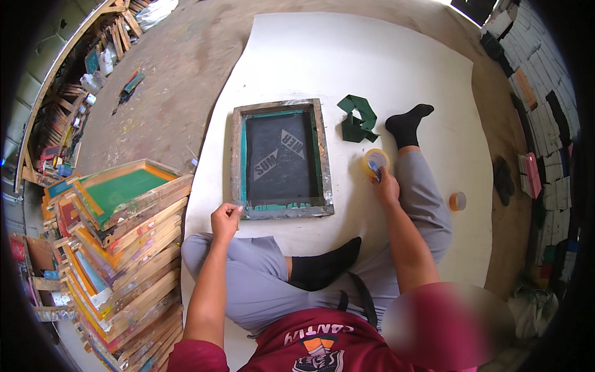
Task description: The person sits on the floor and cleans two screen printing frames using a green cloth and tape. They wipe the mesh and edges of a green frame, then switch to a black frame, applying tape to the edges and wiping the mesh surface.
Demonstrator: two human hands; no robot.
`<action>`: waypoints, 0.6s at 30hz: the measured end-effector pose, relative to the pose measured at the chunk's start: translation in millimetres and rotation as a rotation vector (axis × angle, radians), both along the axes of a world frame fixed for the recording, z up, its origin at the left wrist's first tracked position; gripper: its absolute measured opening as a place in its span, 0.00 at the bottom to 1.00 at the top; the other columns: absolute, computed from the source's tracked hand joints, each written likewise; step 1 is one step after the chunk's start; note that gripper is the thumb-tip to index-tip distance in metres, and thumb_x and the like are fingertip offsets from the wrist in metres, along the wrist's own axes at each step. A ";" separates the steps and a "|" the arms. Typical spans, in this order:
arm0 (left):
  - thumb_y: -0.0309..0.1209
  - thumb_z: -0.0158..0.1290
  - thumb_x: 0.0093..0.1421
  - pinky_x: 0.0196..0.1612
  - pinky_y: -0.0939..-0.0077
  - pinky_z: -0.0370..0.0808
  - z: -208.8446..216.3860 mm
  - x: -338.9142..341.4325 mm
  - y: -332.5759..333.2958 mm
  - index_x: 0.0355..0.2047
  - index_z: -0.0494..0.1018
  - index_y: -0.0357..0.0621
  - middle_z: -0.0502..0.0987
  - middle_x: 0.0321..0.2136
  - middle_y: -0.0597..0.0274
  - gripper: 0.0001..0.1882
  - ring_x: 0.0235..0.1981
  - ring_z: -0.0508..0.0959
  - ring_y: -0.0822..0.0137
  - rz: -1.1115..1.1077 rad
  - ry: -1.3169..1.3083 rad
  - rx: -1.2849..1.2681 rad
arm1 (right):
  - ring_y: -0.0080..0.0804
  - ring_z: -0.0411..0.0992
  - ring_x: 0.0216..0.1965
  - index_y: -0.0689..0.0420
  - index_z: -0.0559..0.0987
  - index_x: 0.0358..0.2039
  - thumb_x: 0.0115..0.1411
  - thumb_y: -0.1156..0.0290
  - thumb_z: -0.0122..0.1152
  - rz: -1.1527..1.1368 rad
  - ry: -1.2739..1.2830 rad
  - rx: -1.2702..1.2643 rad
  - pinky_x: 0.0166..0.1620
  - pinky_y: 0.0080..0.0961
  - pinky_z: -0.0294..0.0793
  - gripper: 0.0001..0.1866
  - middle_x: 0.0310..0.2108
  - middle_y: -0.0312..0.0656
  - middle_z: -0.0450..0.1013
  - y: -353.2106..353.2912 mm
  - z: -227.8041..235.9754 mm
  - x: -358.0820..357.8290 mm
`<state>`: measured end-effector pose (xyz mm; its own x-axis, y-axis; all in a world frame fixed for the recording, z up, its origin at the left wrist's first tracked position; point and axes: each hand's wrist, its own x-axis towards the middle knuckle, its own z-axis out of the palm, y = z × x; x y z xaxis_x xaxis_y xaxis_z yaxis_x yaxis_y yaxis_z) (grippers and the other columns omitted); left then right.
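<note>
Sitting on a white sheet (396,68) spread over the floor, a person is working at a wooden screen-printing frame (281,159) lying flat at the centre of the frame, its dark mesh edged with green. The left hand (225,221) is pinching the frame's lower left corner, fingers closed on the wooden edge. The right hand (385,184) is gripping a roll of yellow tape (374,162), fingers curled around its near side; the roll is sitting just above that hand, right of the frame and apart from it. A crumpled green strip (357,118) is lying near the frame's upper right corner, just beside a black-socked foot (406,124). A smaller orange tape roll (457,201) is resting at the sheet's right edge, well apart from the right hand. A stack of wooden printing frames (127,248) is leaning at the lower left of the frame.
</note>
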<state>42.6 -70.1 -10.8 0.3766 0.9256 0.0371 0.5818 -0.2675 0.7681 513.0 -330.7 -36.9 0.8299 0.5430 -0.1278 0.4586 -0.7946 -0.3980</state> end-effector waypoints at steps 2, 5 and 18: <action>0.31 0.70 0.60 0.30 0.70 0.76 7.4 -5.9 -3.3 0.30 0.82 0.37 0.82 0.22 0.58 0.11 0.22 0.81 0.66 -0.016 -0.059 0.015 | 0.54 0.78 0.54 0.50 0.73 0.64 0.55 0.53 0.78 -0.045 -0.067 -0.001 0.53 0.50 0.77 0.39 0.52 0.52 0.79 0.4 5.9 -22.5; 0.31 0.70 0.60 0.31 0.70 0.77 23.0 -0.6 -10.8 0.30 0.81 0.38 0.82 0.23 0.58 0.11 0.24 0.81 0.65 -0.033 -0.065 0.048 | 0.53 0.77 0.52 0.49 0.75 0.62 0.54 0.53 0.79 0.000 -0.374 0.084 0.54 0.47 0.76 0.38 0.50 0.49 0.79 7.0 20.7 -44.0; 0.25 0.70 0.59 0.32 0.70 0.77 42.4 0.3 -18.4 0.30 0.80 0.38 0.81 0.26 0.57 0.08 0.26 0.81 0.64 -0.145 -0.169 0.235 | 0.43 0.67 0.61 0.43 0.89 0.34 0.54 0.54 0.75 0.854 0.023 0.073 0.69 0.44 0.60 0.10 0.52 0.35 0.76 83.9 29.3 -118.3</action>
